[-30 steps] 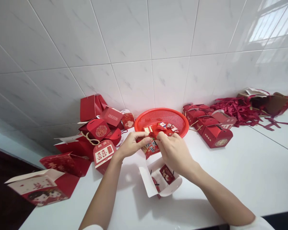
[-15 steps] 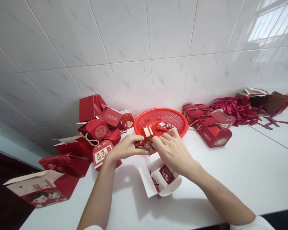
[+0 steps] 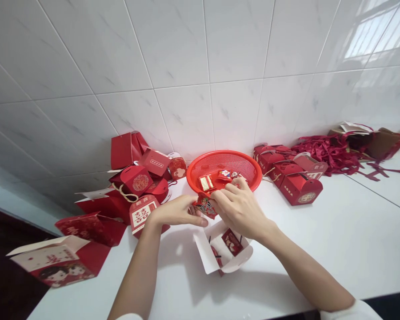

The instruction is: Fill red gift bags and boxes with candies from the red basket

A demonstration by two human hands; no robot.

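Observation:
A small red printed snack packet [image 3: 206,205] is pinched in the fingers of my right hand [image 3: 242,209], above the near rim of a red plastic basket [image 3: 195,166]. My left hand [image 3: 176,211] is beside the packet's left end, its thumb apart from the packet and its fingers loosely spread; whether a fingertip still touches is hard to see. Below both hands stands an open gift box [image 3: 205,253] with a white inside. In it lie a dark red packet [image 3: 232,242] and another red item [image 3: 216,256], partly hidden by the wall.
In the basket lie a gold-coloured wrapped piece [image 3: 206,182] and several red packets [image 3: 224,175]. Red gift boxes [image 3: 142,218] are piled on the left. More boxes [image 3: 298,184] stand right, by dark red ribbons [image 3: 330,153]. A tiled wall [image 3: 186,115] backs the white table [image 3: 336,235].
My left hand has loosened from the packet, its thumb coming away downward. The packet has turned more upright in my right hand. The boxes and basket stay in place.

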